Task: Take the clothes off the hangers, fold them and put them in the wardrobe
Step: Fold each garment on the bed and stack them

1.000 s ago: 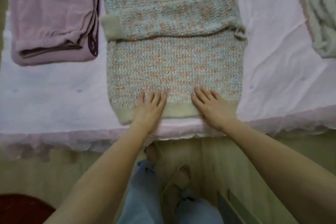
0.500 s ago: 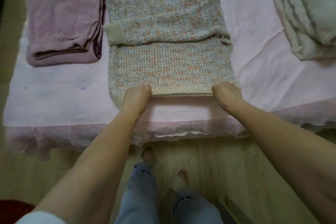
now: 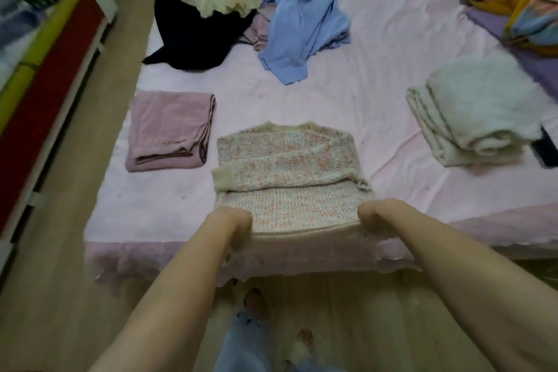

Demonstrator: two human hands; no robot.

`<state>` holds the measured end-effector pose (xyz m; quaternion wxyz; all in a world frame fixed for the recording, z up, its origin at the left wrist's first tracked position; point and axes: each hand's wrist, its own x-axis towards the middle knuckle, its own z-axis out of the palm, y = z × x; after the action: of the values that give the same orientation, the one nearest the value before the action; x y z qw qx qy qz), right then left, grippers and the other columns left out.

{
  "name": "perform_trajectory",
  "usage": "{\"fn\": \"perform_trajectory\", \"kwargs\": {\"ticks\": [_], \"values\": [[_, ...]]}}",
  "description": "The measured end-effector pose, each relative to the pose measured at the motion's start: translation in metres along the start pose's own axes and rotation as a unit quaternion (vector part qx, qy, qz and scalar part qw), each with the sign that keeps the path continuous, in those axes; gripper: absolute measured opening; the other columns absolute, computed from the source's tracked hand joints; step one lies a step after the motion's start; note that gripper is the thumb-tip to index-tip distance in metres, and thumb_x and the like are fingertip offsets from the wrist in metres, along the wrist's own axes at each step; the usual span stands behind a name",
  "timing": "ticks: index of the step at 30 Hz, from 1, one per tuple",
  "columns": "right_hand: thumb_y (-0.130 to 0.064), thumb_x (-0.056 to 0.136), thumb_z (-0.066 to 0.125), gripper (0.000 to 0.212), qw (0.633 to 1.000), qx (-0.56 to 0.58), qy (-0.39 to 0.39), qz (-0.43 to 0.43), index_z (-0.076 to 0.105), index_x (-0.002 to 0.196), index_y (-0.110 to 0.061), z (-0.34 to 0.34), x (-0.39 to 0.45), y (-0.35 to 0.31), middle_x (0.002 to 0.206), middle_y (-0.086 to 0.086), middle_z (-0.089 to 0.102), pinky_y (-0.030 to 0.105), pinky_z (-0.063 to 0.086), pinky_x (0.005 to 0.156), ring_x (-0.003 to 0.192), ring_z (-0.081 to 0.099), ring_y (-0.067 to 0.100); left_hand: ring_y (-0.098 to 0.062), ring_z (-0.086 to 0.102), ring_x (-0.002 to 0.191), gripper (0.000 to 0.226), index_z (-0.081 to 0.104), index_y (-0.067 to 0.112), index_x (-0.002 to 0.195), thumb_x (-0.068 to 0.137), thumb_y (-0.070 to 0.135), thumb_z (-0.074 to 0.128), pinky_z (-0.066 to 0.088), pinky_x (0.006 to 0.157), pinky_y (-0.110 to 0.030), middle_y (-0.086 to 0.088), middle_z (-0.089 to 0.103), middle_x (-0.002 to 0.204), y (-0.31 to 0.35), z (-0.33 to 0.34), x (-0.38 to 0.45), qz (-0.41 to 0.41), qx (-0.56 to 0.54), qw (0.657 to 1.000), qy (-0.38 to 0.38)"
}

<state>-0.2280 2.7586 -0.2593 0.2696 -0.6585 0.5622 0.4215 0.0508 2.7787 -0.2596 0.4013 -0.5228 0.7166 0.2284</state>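
The sweater lies near the bed edge, sleeves crossed over its chest. The left hand and right hand each grip a hem corner, fingers curled round the knit. Folding is underway; next, probably carry the hem evenly up to the collar.

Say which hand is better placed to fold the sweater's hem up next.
Neither alone: left hand and right hand each grip a hem corner of the sweater, so both should likely lift together.
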Motion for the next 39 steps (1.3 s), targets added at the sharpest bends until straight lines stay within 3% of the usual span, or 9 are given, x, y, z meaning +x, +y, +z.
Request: {"fn": "perform_trajectory", "kwargs": {"ticks": [4, 7, 11, 21, 25, 30, 34, 37, 39], "values": [[-0.015, 0.096, 0.050, 0.033, 0.996, 0.073, 0.044, 0.031, 0.055, 0.127, -0.005, -0.015, 0.004, 0.002, 0.133, 0.016, 0.055, 0.033, 0.042, 0.092, 0.116, 0.055, 0.029, -0.030, 0.056, 0.114, 0.035, 0.059, 0.009, 0.124, 0.089, 0.016, 0.062, 0.040, 0.081, -0.030, -0.010, 0.057, 0.129, -0.016, -0.034, -0.007, -0.056, -0.060, 0.996, 0.036], [-0.016, 0.094, 0.048, 0.034, 0.986, 0.105, 0.121, 0.048, 0.055, 0.127, -0.010, -0.040, 0.024, 0.012, 0.130, 0.015, 0.056, 0.039, 0.047, 0.095, 0.114, 0.057, 0.031, -0.029, 0.063, 0.105, 0.023, 0.067, 0.013, 0.106, 0.084, 0.011, 0.064, 0.046, 0.078, -0.033, -0.009, 0.066, 0.115, -0.032, -0.064, 0.008, -0.086, -0.049, 0.982, 0.162], [-0.006, 0.093, 0.030, 0.034, 0.959, 0.154, 0.216, 0.096, 0.048, 0.122, -0.011, -0.077, 0.066, 0.022, 0.124, 0.018, 0.057, 0.042, 0.040, 0.083, 0.106, 0.056, 0.035, -0.030, 0.062, 0.106, 0.027, 0.067, 0.014, 0.103, 0.086, 0.002, 0.049, 0.041, 0.084, -0.034, -0.010, 0.067, 0.112, -0.056, -0.094, 0.064, -0.139, -0.066, 0.943, 0.294], [0.000, 0.087, 0.042, 0.016, 0.930, 0.060, 0.341, 0.123, 0.052, 0.094, -0.011, -0.157, 0.218, 0.028, 0.101, 0.010, 0.066, 0.033, 0.032, 0.072, 0.093, 0.060, 0.031, -0.030, 0.059, 0.101, 0.026, 0.065, 0.019, 0.097, 0.086, 0.002, 0.049, 0.037, 0.086, -0.037, -0.005, 0.066, 0.103, -0.112, -0.139, 0.238, -0.132, -0.049, 0.937, 0.321], [-0.001, 0.089, 0.039, 0.023, 0.925, 0.064, 0.359, 0.102, 0.052, 0.106, -0.009, -0.160, 0.275, 0.031, 0.106, 0.011, 0.062, 0.037, 0.036, 0.078, 0.098, 0.057, 0.032, -0.029, 0.060, 0.097, 0.027, 0.064, 0.017, 0.095, 0.084, 0.000, 0.046, 0.035, 0.087, -0.035, -0.005, 0.066, 0.101, -0.116, -0.137, 0.287, -0.145, -0.061, 0.941, 0.300], [-0.004, 0.086, 0.044, 0.028, 0.917, 0.074, 0.385, 0.076, 0.050, 0.114, -0.006, -0.145, 0.327, 0.042, 0.108, 0.012, 0.060, 0.042, 0.033, 0.099, 0.105, 0.053, 0.033, -0.033, 0.041, 0.127, 0.053, 0.035, 0.014, 0.141, 0.090, 0.008, 0.047, 0.029, 0.104, -0.045, -0.009, 0.042, 0.140, -0.100, -0.129, 0.327, -0.162, -0.154, 0.916, 0.335], [-0.020, 0.096, 0.046, 0.023, 0.881, 0.106, 0.461, -0.023, 0.056, 0.111, -0.005, -0.115, 0.341, 0.037, 0.107, 0.012, 0.060, 0.050, 0.029, 0.109, 0.104, 0.054, 0.033, -0.027, 0.024, 0.143, 0.051, 0.026, 0.018, 0.150, 0.101, 0.025, 0.035, 0.009, 0.118, -0.051, -0.005, 0.031, 0.154, -0.062, -0.113, 0.337, -0.015, -0.122, 0.928, 0.350], [-0.008, 0.090, 0.053, 0.012, 0.882, 0.073, 0.460, -0.077, 0.056, 0.101, -0.008, -0.111, 0.346, 0.038, 0.095, 0.010, 0.058, 0.046, 0.034, 0.101, 0.092, 0.055, 0.033, -0.029, 0.029, 0.139, 0.047, 0.031, 0.017, 0.147, 0.103, 0.034, 0.029, 0.011, 0.117, -0.054, -0.005, 0.035, 0.151, -0.049, -0.102, 0.346, -0.019, -0.107, 0.949, 0.296], [0.006, 0.077, 0.056, 0.021, 0.876, 0.081, 0.469, -0.079, 0.054, 0.094, -0.006, -0.119, 0.350, 0.040, 0.086, 0.012, 0.055, 0.042, 0.038, 0.080, 0.080, 0.053, 0.033, -0.030, 0.042, 0.126, 0.040, 0.043, 0.015, 0.137, 0.103, 0.034, 0.032, 0.022, 0.111, -0.051, -0.008, 0.046, 0.138, -0.052, -0.099, 0.354, -0.041, -0.120, 0.937, 0.327]]}}
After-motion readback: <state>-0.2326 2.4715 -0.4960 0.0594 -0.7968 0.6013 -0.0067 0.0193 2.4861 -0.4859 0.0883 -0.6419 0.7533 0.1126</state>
